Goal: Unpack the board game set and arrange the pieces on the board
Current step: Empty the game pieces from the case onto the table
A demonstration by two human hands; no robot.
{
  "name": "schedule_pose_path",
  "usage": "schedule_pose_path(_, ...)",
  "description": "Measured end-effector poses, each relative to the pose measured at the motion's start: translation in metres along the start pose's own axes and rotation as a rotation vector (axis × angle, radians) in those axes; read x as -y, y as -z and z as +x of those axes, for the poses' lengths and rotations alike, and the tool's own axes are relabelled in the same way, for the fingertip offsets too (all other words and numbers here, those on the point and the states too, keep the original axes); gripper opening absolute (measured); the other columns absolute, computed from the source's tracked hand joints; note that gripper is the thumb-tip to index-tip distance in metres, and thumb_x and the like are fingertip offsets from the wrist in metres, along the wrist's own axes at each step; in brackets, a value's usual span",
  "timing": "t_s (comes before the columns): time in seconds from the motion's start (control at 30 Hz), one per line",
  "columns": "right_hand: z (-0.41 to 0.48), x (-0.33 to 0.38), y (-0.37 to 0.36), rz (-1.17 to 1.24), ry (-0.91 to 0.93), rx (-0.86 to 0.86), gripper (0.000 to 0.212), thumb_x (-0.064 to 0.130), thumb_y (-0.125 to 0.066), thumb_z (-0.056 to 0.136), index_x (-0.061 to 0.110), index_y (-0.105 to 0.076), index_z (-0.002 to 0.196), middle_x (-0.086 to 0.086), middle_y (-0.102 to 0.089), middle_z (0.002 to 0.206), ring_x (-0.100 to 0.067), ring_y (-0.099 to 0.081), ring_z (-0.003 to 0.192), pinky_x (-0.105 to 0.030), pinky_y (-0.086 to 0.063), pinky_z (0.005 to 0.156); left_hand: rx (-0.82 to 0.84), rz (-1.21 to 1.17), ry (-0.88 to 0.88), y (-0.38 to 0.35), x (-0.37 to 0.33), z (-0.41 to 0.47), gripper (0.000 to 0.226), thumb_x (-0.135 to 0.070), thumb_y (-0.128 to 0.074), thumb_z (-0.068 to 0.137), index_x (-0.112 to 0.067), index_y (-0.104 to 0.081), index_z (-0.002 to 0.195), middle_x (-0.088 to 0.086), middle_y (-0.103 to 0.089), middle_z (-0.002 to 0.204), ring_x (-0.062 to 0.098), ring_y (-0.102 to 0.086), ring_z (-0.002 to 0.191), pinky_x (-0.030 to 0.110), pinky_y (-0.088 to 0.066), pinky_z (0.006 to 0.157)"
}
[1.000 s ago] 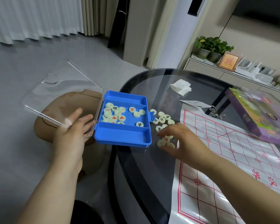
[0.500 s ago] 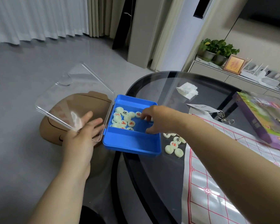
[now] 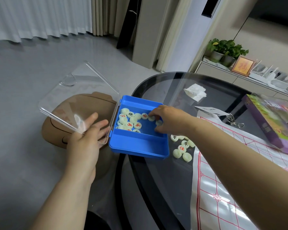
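1. The blue box sat at the left edge of the tabletop, part of it hanging past the rim. Its clear lid was swung open over a brown stool beyond that edge.
2. The left hand lay flat beneath the lid with its fingers straight and spread. This probably propped the lid and kept the overhanging box from tipping.
3. The right hand reached into the far compartment, fingers curled down and pinching at the pieces near the box's right wall. How many it actually held could not be told.
4. Most pieces were bunched toward the left of that compartment. The near compartment showed none.
5. A cluster of loose pieces lay on the glass just beside the box's right wall. They sat at the left edge of the board sheet, likely a staging heap close to both.
6. The board sheet covered the near right of the tabletop, with no piece seen on its grid, so arranging seemed not yet begun.
7. A purple box lay toward the right edge, well apart.
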State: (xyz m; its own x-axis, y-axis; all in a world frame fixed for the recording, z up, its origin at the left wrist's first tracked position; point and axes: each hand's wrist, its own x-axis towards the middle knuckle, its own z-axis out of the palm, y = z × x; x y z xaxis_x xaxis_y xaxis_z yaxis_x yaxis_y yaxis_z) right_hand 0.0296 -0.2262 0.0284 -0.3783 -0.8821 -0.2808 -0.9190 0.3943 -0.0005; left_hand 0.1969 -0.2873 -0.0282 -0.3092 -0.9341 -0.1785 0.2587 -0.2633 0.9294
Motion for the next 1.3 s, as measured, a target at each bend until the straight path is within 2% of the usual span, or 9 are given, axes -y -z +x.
schedule_pose_path(0.1,-0.003,0.002,0.000,0.044,0.024,0.028,0.051,0.025,-0.058,0.086,0.021,-0.040,0.134,0.000,-0.053,0.120,-0.014,-0.048,0.095,-0.025,-0.041,0.082,-0.003,0.002,-0.001,0.000,0.000,0.001,0.031,-0.008,-0.039,0.095,-0.014,-0.051,0.123,-0.006,-0.061,0.087,0.002,-0.059,0.079,0.018,-0.043,0.067)
schedule_pose_path(0.3,-0.011,-0.003,0.003,-0.016,-0.020,0.011,0.053,0.033,-0.061,0.082,0.024,-0.041,0.130,0.002,-0.052,0.121,-0.019,-0.053,0.104,-0.028,-0.044,0.086,0.001,0.002,0.000,0.001,0.000,0.000,0.031,-0.008,-0.039,0.095,-0.016,-0.051,0.122,-0.003,-0.062,0.088,0.002,-0.059,0.079,0.017,-0.043,0.065)
schedule_pose_path(0.5,-0.009,-0.002,0.004,-0.021,-0.028,0.090,0.039,0.028,-0.060,0.083,0.019,-0.044,0.118,-0.002,-0.057,0.108,-0.018,-0.051,0.086,-0.027,-0.042,0.073,0.005,0.003,0.011,0.001,0.001,0.001,0.031,-0.009,-0.043,0.094,-0.016,-0.053,0.122,-0.002,-0.063,0.092,0.001,-0.060,0.079,0.015,-0.043,0.063)
schedule_pose_path(0.67,-0.009,0.000,0.001,-0.030,0.002,0.068,0.038,0.022,-0.060,0.083,0.019,-0.043,0.117,-0.001,-0.056,0.108,-0.017,-0.051,0.085,-0.026,-0.043,0.071,-0.002,0.011,0.008,0.002,0.002,0.001,0.030,-0.010,-0.042,0.094,-0.017,-0.053,0.122,-0.007,-0.062,0.088,0.001,-0.059,0.079,0.015,-0.044,0.062)
schedule_pose_path(0.8,-0.007,0.001,0.001,0.003,0.033,0.034,0.035,0.015,-0.056,0.087,0.019,-0.047,0.120,0.001,-0.056,0.116,-0.015,-0.051,0.092,-0.016,-0.039,0.064,-0.015,0.006,0.019,0.002,0.001,0.001,0.029,-0.011,-0.041,0.095,-0.017,-0.053,0.120,-0.005,-0.062,0.090,0.001,-0.059,0.079,0.013,-0.045,0.058)
schedule_pose_path(0.93,-0.007,0.007,0.000,0.025,0.065,-0.009,0.034,0.018,-0.056,0.086,0.017,-0.051,0.120,-0.001,-0.056,0.121,-0.018,-0.052,0.103,-0.024,-0.041,0.078,-0.018,0.011,0.015,0.002,0.000,0.001,0.029,-0.011,-0.042,0.094,-0.017,-0.053,0.120,-0.004,-0.063,0.091,0.000,-0.059,0.077,0.012,-0.045,0.057)
schedule_pose_path(1.1,-0.005,0.012,-0.001,0.087,0.058,-0.033,0.039,0.027,-0.059,0.086,0.016,-0.050,0.123,-0.001,-0.057,0.117,-0.016,-0.051,0.093,-0.024,-0.041,0.077,-0.014,0.004,0.005,0.001,0.001,0.001,0.031,-0.010,-0.041,0.094,-0.016,-0.052,0.122,-0.007,-0.062,0.087,0.001,-0.059,0.078,0.016,-0.044,0.064)
schedule_pose_path(1.17,-0.002,0.014,-0.002,0.093,0.044,-0.002,0.044,0.026,-0.061,0.085,0.017,-0.047,0.125,-0.001,-0.055,0.120,-0.016,-0.051,0.095,-0.025,-0.043,0.081,-0.009,-0.004,0.007,0.001,0.002,0.001,0.031,-0.010,-0.040,0.095,-0.016,-0.052,0.123,-0.008,-0.061,0.087,0.000,-0.059,0.078,0.016,-0.044,0.064)
schedule_pose_path(1.3,0.004,0.018,-0.003,0.129,0.041,0.026,0.034,0.018,-0.058,0.086,0.016,-0.051,0.120,-0.003,-0.056,0.120,-0.019,-0.054,0.100,-0.029,-0.050,0.085,-0.006,-0.021,0.018,0.001,0.002,0.003,0.032,-0.009,-0.040,0.095,-0.013,-0.051,0.124,-0.001,-0.062,0.092,0.001,-0.059,0.079,0.015,-0.044,0.063)
